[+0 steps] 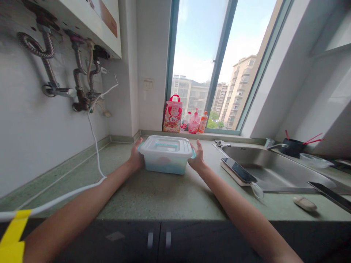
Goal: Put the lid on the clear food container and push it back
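Head camera view looks down along two bare forearms that reach out over the table [164, 197], a speckled green-grey surface above dark cupboard fronts. Nearest, at the lower left corner, a yellow tape [13, 237] wraps a white cable [82, 188] that runs across the table and up the wall. Further out, the left hand [135, 157] presses flat against the left end of a plastic box [166, 155], fingers spread and curled round its edge. The right hand [197, 156] does the same at the right end, palm against the side, fingers partly open and touching the lid's turquoise latch. Both hands clasp the box between them. The box is translucent, with a pale lid and a turquoise handle lying flat on top; it sits on the table, about midway between the front edge and the window sill.

To the right, a phone [238, 170] lies on a white board at the rim of the steel sink [276, 168], and a small pale object [305, 203] rests near the front edge beside a dark knife [331, 195]. Beyond the box, on the sill, stand a red bag [172, 117] and some bottles [196, 122]. Metal pipes [49, 62] hang on the left wall.
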Demonstrator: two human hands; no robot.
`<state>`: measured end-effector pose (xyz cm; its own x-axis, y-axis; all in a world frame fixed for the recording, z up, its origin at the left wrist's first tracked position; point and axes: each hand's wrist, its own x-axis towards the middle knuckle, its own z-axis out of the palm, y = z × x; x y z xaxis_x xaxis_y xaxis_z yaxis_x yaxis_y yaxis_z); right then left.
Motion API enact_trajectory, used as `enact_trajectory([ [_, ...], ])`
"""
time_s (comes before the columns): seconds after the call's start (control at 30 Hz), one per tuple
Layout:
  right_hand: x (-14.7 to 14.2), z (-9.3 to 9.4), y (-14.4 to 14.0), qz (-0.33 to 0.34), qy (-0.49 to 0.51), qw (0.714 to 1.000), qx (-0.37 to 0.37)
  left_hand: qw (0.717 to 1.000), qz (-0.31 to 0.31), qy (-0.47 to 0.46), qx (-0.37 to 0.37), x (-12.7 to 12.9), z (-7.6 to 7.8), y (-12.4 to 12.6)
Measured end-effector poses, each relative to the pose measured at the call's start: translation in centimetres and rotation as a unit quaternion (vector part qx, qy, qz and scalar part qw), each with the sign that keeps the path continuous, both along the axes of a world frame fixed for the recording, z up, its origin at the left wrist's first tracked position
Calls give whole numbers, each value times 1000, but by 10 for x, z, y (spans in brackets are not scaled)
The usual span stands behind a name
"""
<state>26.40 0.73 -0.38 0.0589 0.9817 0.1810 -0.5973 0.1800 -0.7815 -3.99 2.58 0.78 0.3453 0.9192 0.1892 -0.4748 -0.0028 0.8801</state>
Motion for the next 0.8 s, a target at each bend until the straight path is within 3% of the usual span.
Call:
enact_trajectory([
  [0.07,1,8,-1,-24,32,999,12,999,-23,-24,-33,2,2,-3],
  [0.13,2,15,-2,-44,21,998,33,999,12,-35,-28,3,8,-5],
  [0.27,-3,24,-3,-92,-149,978,110,992,94,-8,89,0,18,-3],
  [0.43,-7,27,-2,-103,-324,931,131,973,97,124,167,-13,13,9],
  [0.6,-2,16,-1,-103,-302,940,122,969,103,120,193,-15,2,14],
  [0.8,-4,3,-6,0,-240,968,73,985,83,88,123,-6,-8,13],
])
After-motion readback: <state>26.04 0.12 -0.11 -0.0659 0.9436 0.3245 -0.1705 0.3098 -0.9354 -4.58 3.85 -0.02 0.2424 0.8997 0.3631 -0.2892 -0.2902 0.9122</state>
